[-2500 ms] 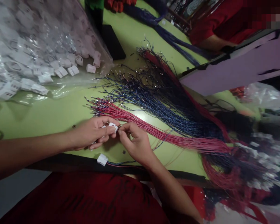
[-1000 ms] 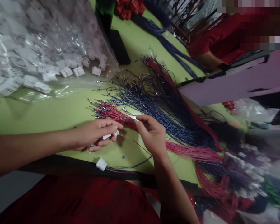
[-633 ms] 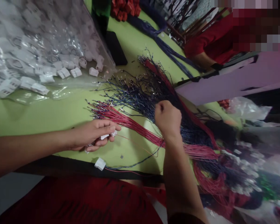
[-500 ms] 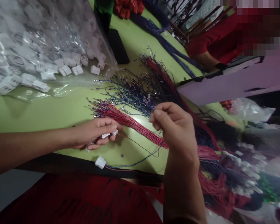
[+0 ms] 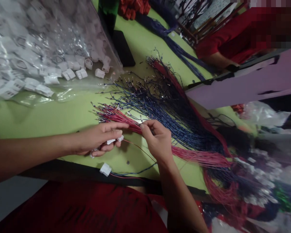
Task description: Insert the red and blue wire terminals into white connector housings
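My left hand is closed around several small white plastic connector housings, its index finger stretched out over the red wires. A thin red wire runs from the housing at its fingertips toward my right wrist. My right hand is pinched just to the right, above the red wire bundle. What looks like a wire's metal-tipped end shows at its fingertips; the rest is hidden. Behind it spreads a bundle of blue wires with crimped metal ends. A white connector with blue and red wires lies at the table's front edge.
A clear plastic bag of white housings fills the left back. Beyond stand a black flat base, red parts and blue wire bundles. Wired connectors are heaped at right. Another person's arm rests across the table.
My right hand has moved left and down from the blue wires, close to my left fingertips. More of the blue bundle now shows. My left hand keeps its hold on the connector housings.
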`<move>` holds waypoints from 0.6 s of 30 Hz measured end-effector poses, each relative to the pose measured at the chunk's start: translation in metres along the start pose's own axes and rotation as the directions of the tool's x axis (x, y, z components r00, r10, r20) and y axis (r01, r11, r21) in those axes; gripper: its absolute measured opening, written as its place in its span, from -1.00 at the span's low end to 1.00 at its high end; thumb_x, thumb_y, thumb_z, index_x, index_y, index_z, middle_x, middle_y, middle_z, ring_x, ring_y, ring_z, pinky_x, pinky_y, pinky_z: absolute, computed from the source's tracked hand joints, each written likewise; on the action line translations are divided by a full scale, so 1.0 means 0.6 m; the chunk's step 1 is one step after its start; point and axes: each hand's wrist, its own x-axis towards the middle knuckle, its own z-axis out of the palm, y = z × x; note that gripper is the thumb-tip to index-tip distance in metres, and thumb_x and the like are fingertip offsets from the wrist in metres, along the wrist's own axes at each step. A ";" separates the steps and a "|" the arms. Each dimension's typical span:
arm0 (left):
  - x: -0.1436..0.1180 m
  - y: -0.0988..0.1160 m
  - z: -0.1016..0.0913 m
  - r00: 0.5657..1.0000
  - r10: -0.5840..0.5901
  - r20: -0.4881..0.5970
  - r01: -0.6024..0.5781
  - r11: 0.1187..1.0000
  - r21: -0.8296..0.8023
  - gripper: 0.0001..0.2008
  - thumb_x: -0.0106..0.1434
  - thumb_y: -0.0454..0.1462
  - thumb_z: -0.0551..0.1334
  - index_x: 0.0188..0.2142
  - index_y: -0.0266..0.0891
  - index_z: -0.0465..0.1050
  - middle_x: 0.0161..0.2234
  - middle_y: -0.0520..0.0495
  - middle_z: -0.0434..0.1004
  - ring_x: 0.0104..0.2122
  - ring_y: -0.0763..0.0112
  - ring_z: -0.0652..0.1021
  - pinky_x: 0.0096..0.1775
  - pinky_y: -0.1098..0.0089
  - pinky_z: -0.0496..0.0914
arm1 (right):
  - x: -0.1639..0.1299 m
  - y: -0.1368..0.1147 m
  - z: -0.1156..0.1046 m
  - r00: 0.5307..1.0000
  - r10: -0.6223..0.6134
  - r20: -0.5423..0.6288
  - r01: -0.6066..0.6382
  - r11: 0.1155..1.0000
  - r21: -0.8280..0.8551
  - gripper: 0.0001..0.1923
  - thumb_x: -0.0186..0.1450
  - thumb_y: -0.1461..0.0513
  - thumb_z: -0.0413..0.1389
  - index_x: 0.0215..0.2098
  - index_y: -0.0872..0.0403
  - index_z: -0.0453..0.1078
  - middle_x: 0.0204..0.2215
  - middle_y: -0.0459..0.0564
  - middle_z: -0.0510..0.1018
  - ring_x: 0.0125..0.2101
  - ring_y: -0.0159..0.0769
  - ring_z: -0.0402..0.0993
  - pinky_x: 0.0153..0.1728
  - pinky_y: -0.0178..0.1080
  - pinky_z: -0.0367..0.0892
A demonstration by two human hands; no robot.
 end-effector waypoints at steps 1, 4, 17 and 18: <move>0.001 0.000 -0.001 1.000 -0.004 0.004 0.004 1.000 0.000 -0.53 0.36 -0.24 0.19 0.25 -0.04 0.27 -0.42 0.06 0.39 -0.71 0.67 0.17 -0.79 0.62 0.03 | 0.007 0.003 -0.006 1.000 0.007 0.007 -0.007 0.998 0.063 -0.84 0.25 0.17 0.14 -0.46 0.05 0.41 -0.58 -0.14 0.48 -0.54 -0.41 0.37 -0.44 -0.31 0.32; 0.002 -0.002 -0.002 1.000 -0.007 0.006 0.007 1.000 0.006 -0.57 0.36 -0.24 0.19 0.21 -0.08 0.31 -0.42 0.05 0.38 -0.71 0.67 0.18 -0.79 0.62 0.03 | 0.047 0.021 -0.032 1.000 -0.009 -0.018 0.012 0.989 0.148 -0.79 0.29 0.10 0.08 -0.42 0.04 0.40 -0.44 -0.05 0.57 -0.45 -0.33 0.47 -0.40 -0.26 0.37; 0.005 -0.005 -0.002 0.999 0.039 0.015 -0.039 0.999 0.025 -0.90 0.36 -0.23 0.17 -0.16 -0.17 0.39 -0.39 0.06 0.39 -0.72 0.69 0.20 -0.81 0.64 0.06 | -0.020 -0.021 0.010 0.955 0.149 0.256 -0.218 0.938 0.269 -0.80 0.22 0.13 0.19 -0.49 0.06 0.40 -0.69 -0.22 0.37 -0.66 -0.49 0.19 -0.59 -0.36 0.16; 0.005 -0.005 -0.003 0.999 0.039 0.012 -0.039 0.999 0.030 -0.90 0.36 -0.23 0.17 -0.16 -0.16 0.38 -0.40 0.07 0.39 -0.72 0.69 0.20 -0.81 0.65 0.06 | -0.025 -0.017 0.016 0.950 0.166 0.265 -0.243 0.926 0.288 -0.79 0.21 0.13 0.19 -0.51 0.06 0.40 -0.69 -0.22 0.37 -0.66 -0.50 0.18 -0.60 -0.36 0.15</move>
